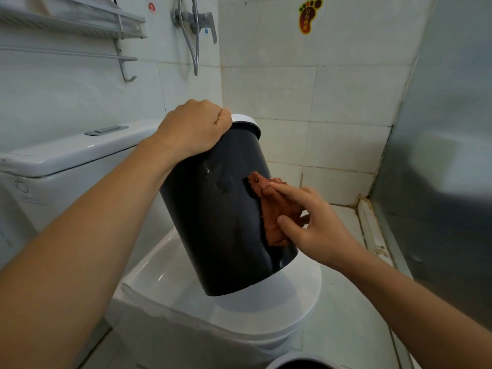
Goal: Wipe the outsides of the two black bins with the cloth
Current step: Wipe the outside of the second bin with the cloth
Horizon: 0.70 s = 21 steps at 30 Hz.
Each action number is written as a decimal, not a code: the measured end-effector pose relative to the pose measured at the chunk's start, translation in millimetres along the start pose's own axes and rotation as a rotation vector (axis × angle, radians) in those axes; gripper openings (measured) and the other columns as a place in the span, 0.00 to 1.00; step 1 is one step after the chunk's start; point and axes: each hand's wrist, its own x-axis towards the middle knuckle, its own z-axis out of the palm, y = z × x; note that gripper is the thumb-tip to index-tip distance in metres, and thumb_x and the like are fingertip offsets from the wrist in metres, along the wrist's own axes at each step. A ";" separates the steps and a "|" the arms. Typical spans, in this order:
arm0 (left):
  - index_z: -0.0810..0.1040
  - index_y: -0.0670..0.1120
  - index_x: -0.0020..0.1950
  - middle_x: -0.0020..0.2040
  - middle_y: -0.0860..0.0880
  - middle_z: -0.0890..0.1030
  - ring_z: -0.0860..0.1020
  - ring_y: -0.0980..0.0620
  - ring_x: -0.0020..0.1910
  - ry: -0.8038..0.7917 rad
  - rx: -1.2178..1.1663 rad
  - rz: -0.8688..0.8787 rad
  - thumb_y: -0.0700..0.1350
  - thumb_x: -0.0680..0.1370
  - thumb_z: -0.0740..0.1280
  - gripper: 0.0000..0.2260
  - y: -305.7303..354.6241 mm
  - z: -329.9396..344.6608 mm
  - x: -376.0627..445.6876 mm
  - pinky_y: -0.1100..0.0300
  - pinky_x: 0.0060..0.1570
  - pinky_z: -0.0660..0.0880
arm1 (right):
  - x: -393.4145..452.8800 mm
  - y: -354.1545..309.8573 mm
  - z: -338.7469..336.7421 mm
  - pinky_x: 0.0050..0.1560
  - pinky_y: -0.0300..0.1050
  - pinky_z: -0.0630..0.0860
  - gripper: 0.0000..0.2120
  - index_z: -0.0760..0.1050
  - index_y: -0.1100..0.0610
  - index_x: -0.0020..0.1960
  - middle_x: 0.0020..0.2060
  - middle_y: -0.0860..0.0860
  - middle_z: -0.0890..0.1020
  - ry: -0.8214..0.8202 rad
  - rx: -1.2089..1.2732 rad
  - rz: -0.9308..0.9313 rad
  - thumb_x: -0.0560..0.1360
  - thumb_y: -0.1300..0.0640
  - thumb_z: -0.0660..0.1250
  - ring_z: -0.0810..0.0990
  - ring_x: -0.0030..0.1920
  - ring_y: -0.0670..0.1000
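Observation:
A black bin [213, 222] with a white rim stands tilted on the closed toilet lid [266, 302]. My left hand [191, 129] grips the bin's rim at the top, fingers curled over the edge. My right hand [314, 225] presses a brown cloth [274, 209] flat against the bin's right side, with thumb and fingers spread on the cloth. Wet streaks show on the bin's wall. The white rim of a second black bin [300, 363] peeks in at the bottom edge of the view, on the floor.
The white toilet tank [66, 161] stands to the left. A shower tap and hose [195, 22] hang on the tiled wall behind, and a metal rack [80, 25] is at upper left. A grey door [439, 155] closes the right side. Tiled floor lies around the toilet.

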 end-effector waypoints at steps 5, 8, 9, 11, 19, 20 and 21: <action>0.70 0.47 0.34 0.36 0.45 0.75 0.73 0.44 0.36 0.007 -0.005 0.022 0.56 0.84 0.51 0.23 -0.2 1.1 0.4 0.52 0.39 0.66 | -4.5 -3.7 2.3 0.57 0.42 0.82 0.26 0.70 0.36 0.70 0.57 0.32 0.77 -0.002 0.101 -0.009 0.77 0.56 0.72 0.78 0.58 0.39; 0.71 0.47 0.35 0.36 0.45 0.75 0.74 0.42 0.37 0.007 -0.004 0.024 0.56 0.84 0.51 0.24 0.6 2.3 1.5 0.51 0.41 0.68 | -6.2 -7.1 0.7 0.52 0.43 0.84 0.24 0.72 0.40 0.65 0.53 0.36 0.80 0.079 0.118 0.028 0.75 0.56 0.74 0.82 0.53 0.44; 0.71 0.46 0.35 0.36 0.45 0.75 0.75 0.41 0.38 0.007 -0.001 0.023 0.56 0.84 0.50 0.24 0.9 2.7 2.0 0.51 0.41 0.69 | -7.4 -8.2 0.4 0.49 0.42 0.84 0.24 0.72 0.40 0.64 0.52 0.37 0.79 0.140 0.101 0.025 0.74 0.56 0.75 0.82 0.52 0.46; 0.71 0.47 0.35 0.37 0.45 0.75 0.75 0.40 0.39 0.009 0.005 0.018 0.57 0.84 0.50 0.23 0.9 3.4 2.5 0.50 0.42 0.69 | -10.1 -10.5 0.5 0.46 0.39 0.83 0.24 0.72 0.41 0.64 0.53 0.37 0.77 0.298 0.041 -0.013 0.72 0.55 0.76 0.80 0.52 0.47; 0.71 0.46 0.35 0.36 0.45 0.74 0.74 0.40 0.38 0.015 0.004 0.018 0.56 0.84 0.51 0.23 1.4 4.4 3.5 0.51 0.40 0.67 | -20.9 -10.3 13.0 0.52 0.24 0.70 0.26 0.73 0.47 0.72 0.59 0.43 0.72 0.186 -0.303 -0.234 0.75 0.49 0.74 0.70 0.56 0.41; 0.71 0.46 0.35 0.36 0.45 0.74 0.74 0.41 0.37 0.017 0.001 0.023 0.56 0.84 0.51 0.23 1.6 4.4 3.4 0.52 0.40 0.66 | -22.8 -9.8 16.9 0.52 0.24 0.71 0.27 0.72 0.46 0.73 0.57 0.41 0.71 0.142 -0.294 -0.266 0.76 0.44 0.71 0.70 0.53 0.40; 0.71 0.45 0.35 0.35 0.45 0.74 0.74 0.42 0.37 0.020 -0.002 0.027 0.56 0.84 0.51 0.24 1.4 4.1 3.0 0.52 0.39 0.66 | -23.6 -9.0 19.4 0.52 0.26 0.71 0.27 0.72 0.46 0.74 0.55 0.40 0.70 0.122 -0.266 -0.277 0.77 0.41 0.68 0.70 0.53 0.40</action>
